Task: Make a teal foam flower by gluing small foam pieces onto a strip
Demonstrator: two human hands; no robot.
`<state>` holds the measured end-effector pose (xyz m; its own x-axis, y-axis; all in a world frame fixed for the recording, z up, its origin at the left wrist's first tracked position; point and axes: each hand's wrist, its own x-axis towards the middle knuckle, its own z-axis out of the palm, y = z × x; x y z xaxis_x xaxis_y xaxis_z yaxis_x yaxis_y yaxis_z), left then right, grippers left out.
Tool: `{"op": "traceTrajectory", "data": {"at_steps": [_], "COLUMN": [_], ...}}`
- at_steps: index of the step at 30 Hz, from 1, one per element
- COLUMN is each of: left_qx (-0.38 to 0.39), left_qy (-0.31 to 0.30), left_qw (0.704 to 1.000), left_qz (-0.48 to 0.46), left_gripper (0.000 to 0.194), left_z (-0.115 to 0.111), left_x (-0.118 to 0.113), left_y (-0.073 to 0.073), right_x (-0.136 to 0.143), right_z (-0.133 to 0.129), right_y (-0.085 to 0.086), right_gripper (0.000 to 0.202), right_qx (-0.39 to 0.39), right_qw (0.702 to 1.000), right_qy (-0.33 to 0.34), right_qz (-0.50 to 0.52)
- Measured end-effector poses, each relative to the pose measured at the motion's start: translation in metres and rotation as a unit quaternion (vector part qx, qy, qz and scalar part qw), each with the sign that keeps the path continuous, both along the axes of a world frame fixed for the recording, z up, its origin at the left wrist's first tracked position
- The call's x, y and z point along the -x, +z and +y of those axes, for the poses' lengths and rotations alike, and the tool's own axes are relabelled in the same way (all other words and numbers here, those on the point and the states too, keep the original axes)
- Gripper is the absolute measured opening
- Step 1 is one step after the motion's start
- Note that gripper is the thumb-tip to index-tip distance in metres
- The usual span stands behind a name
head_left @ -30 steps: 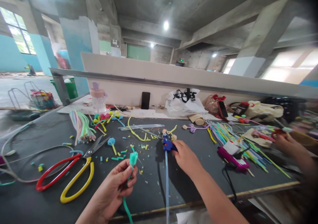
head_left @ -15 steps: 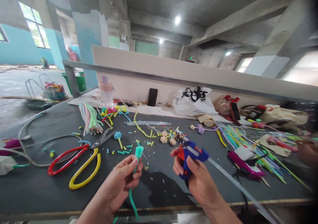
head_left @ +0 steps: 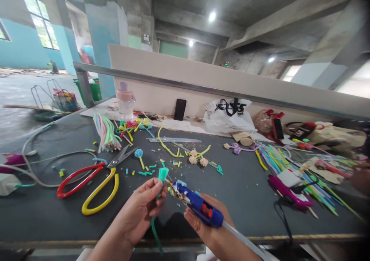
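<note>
My left hand [head_left: 150,199] pinches a green pipe-cleaner stem, with a small teal bundle [head_left: 163,174] standing above the fingertips and the stem's tail hanging below. Wrapped round a blue glue gun [head_left: 199,205] is my right hand [head_left: 206,222]. The gun's tip, caked with bits, points left at the teal bundle, very near it; whether they touch I cannot tell. A clear glue stick [head_left: 244,239] sticks out of its back end. Beyond the hands lie a blue flower on a yellow stem [head_left: 139,154] and peach flowers [head_left: 193,157].
Large scissors [head_left: 101,180] lie open at left. Pipe-cleaner bundles [head_left: 105,133] stand behind them and more lie at right, by a magenta glue gun [head_left: 289,193]. A bottle [head_left: 125,103], phone [head_left: 180,109] and white bag [head_left: 228,116] line the back. Another person's hand [head_left: 360,178] shows at far right.
My right hand has turned the blue glue gun and brought it left, its tip now beside the teal bundle. The peach flowers are uncovered. My left hand keeps its hold.
</note>
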<state>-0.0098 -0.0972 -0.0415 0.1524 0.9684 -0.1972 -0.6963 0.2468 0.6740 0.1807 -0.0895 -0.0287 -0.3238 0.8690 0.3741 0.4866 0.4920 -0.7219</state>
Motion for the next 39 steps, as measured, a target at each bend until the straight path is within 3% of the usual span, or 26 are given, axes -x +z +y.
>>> {"op": "traceTrajectory", "data": {"at_steps": [14,39], "left_qx": [-0.024,-0.018], "left_qy": [0.004,0.006], "left_qw": [1.0,0.999], "left_qz": [0.018,0.039], "left_gripper": [0.017,0.018], "left_z": [-0.0015,-0.003], "left_x": [-0.002,-0.0024], "left_y": [-0.0004,0.0009], "right_x": [0.0047,0.0038], "right_z": [-0.0012,0.0015], "right_y": [0.0005,-0.002], "right_gripper": [0.023,0.028], "right_qx": [-0.101,-0.117], "right_qw": [0.989,0.983], "right_qy": [-0.035,-0.037], "right_qz": [-0.103,-0.133]}}
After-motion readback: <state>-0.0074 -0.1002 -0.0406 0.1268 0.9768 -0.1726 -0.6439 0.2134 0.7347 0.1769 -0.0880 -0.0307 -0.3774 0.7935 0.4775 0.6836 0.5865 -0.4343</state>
